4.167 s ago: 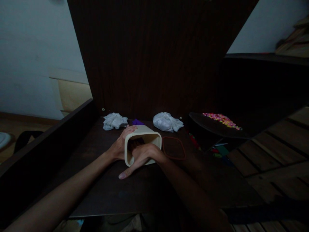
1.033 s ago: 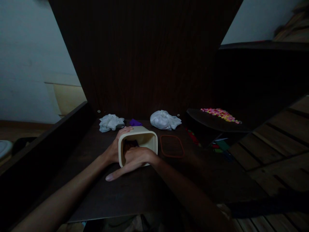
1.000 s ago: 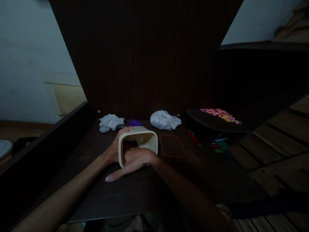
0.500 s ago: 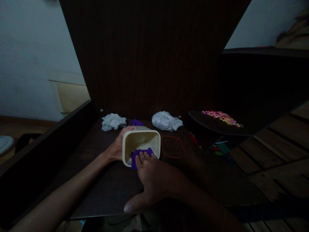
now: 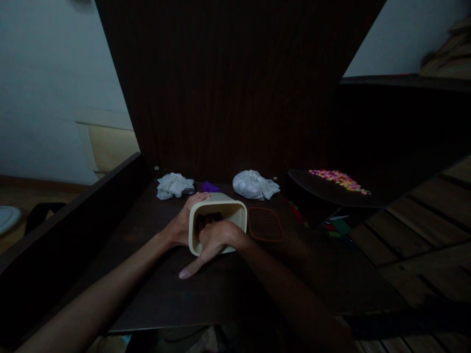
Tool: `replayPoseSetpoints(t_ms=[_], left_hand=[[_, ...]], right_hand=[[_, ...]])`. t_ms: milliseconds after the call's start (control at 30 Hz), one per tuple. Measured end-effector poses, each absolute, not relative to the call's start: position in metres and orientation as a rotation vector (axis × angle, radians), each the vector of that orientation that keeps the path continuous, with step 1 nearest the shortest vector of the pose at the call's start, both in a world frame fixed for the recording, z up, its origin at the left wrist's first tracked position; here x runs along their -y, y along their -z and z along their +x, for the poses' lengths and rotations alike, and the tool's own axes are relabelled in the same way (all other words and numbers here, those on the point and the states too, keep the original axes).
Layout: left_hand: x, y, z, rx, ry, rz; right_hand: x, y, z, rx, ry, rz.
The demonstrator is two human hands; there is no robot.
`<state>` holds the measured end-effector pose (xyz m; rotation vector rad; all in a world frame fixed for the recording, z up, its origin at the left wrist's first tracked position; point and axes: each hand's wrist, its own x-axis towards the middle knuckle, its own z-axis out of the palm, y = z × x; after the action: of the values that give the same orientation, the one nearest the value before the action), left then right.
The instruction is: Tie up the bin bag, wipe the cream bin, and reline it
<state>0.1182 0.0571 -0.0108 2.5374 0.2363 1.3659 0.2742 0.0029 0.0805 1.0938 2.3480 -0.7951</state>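
A cream plastic container (image 5: pixel 235 212) lies tipped on the dark tabletop, its mouth facing me. My left hand (image 5: pixel 186 219) is closed around its left side, steadying it. Inside the mouth is my right hand (image 5: pixel 217 236); its thumb sticks out over the near rim, spread away from the fingers. Shadow and the hand itself mostly hide those fingers and the purple cloth at the back of the container. To the right of the container lies a lid with a reddish-brown rim (image 5: pixel 265 239).
Along the back panel sit two tied white plastic bags (image 5: pixel 174 186) and a small purple cloth piece (image 5: pixel 210 187). At the right, pink and yellow beads (image 5: pixel 340 180) lie on a dark curved shelf (image 5: pixel 312 189). A raised board (image 5: pixel 73 211) edges the left side.
My right hand has gone from the container's mouth deeper inside, and the purple cloth has gone in with it. My left hand keeps its hold.
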Motion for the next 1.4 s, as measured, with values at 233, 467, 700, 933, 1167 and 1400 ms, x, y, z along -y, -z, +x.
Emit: replayPoseSetpoints(t_ms=[233,467,700,933,1167,1400], left_hand=[[-0.055,0.009,0.119,-0.297,-1.352,2.509],[-0.062,0.010,0.114,-0.280,-1.276,2.489],[-0.061,0.007,0.115,-0.253,-1.287,2.547],[-0.057,0.008,0.121,-0.279,-1.342,2.582],[-0.056,0.008,0.122,-0.206,-1.394,2.614],[-0.056,0.008,0.119,-0.240,-1.362,2.580]], right_hand=[[0.020,-0.096,0.281,-2.537,0.975,1.056],[0.084,-0.108,0.294,-2.718,0.768,1.242],[0.103,-0.101,0.299,-2.551,0.680,1.591],[0.037,-0.087,0.285,-2.314,0.667,1.459],[0.005,-0.084,0.277,-2.353,0.833,1.105],[0.039,-0.115,0.286,-2.507,0.912,1.068]])
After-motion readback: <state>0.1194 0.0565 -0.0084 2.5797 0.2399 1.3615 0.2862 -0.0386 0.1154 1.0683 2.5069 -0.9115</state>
